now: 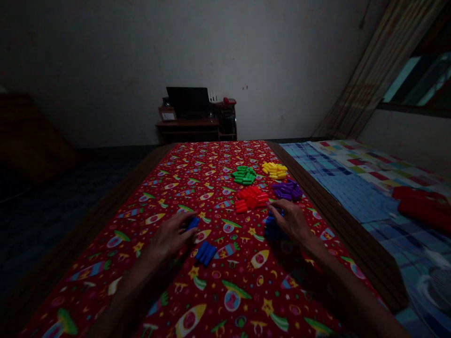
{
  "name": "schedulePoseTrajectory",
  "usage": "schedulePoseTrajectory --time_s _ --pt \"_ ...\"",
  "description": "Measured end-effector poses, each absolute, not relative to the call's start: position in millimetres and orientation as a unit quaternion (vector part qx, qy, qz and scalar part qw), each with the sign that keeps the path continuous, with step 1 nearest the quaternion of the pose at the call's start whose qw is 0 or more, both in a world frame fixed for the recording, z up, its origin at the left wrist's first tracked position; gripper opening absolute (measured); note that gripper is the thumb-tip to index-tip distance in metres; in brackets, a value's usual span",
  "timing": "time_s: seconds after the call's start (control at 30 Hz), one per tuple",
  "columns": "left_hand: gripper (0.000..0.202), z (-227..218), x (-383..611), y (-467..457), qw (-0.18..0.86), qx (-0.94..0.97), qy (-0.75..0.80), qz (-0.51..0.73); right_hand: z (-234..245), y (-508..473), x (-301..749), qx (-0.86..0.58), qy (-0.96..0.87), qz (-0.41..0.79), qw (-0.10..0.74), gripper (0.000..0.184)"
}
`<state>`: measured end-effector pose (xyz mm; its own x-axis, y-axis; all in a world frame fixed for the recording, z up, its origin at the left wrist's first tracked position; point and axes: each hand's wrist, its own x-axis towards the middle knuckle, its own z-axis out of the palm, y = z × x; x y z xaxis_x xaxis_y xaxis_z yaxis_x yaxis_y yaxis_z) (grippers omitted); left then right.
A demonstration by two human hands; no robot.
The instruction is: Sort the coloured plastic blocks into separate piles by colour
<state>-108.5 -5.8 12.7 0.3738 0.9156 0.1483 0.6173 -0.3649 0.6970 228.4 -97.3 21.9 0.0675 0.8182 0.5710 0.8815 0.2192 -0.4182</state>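
Note:
My left hand rests at the left of the cloth, its fingers curled round small blue cylinders. Nearer to me, a short row of blue cylinders lies side by side on the cloth. On the right, my right hand reaches over a pile of blue cylinders, thumb and fingers bent down onto it. That hand hides part of the pile, and its grip is dim. Just beyond are piles of red cylinders and purple cylinders.
Green cylinders and yellow cylinders lie farther back. A red patterned cloth covers the table, whose brown edge shows. Right of it is a bed with a checked cover. A monitor stands by the far wall.

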Motion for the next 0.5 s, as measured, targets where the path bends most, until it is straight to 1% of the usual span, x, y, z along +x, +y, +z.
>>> schedulePoseTrajectory --time_s 0.07,0.13,0.2,0.27,0.33,0.4,0.43,0.5 --pt "0.056 21.2 -84.9 -22.6 0.386 0.722 0.477 0.319 26.9 -103.1 208.0 -0.548 -0.737 0.027 0.396 0.02" --pt "0.062 21.7 -64.1 -40.7 0.488 0.691 0.428 0.318 28.7 -110.0 184.6 -0.476 -0.795 0.064 0.371 0.028" --pt "0.07 15.8 -49.4 -55.7 0.565 0.669 0.381 0.295 27.4 -115.5 163.4 -0.418 -0.842 0.066 0.334 0.04" --pt "0.076 8.7 -41.4 -64.8 0.613 0.655 0.351 0.269 24.4 -118.3 149.8 -0.382 -0.871 0.058 0.303 0.041" --pt "0.075 5.8 -39.5 -67.6 0.634 0.646 0.341 0.253 22.2 -118.4 147.4 -0.377 -0.878 0.044 0.291 0.033" --pt "0.067 9.0 -42.6 -65.5 0.623 0.654 0.349 0.25 22.2 -116.9 157.3 -0.403 -0.864 0.021 0.301 0.022" --pt "0.061 12.2 -46.0 -63.1 0.599 0.67 0.359 0.252 22.9 -116.1 166.2 -0.424 -0.849 0.005 0.314 0.018" --pt "0.048 18.8 -56.6 -56.4 0.513 0.727 0.382 0.251 24.5 -114.9 189.1 -0.476 -0.81 -0.031 0.342 0.016"
